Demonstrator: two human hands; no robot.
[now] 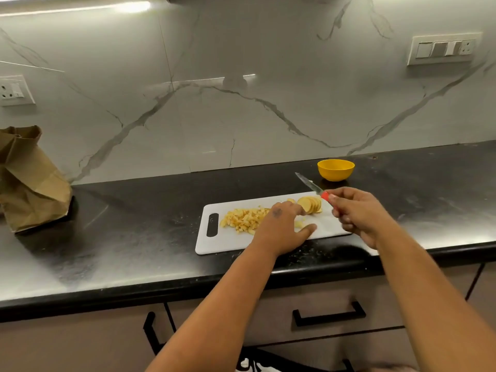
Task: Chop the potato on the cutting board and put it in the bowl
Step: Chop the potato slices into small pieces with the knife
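Head view: we see the right hand [357, 213] gripping the knife [312, 187], blade lifted off the cutting board [236, 245]. The left hand [281, 226], fingers spread, reaches the potato slices [311, 204], likely to steady them. Diced potato [244, 220] lies left. The bowl [336, 169] sits far right on the tabletop [134, 224], reach unobstructed. Paper bag [29, 178] far left.

Right hand [357, 210] grips knife [312, 187], blade raised. Left hand [281, 226] flat on cutting board [230, 244], fingers at potato slices [311, 204]. Diced potato [244, 220] left; yellow bowl [336, 169] behind.
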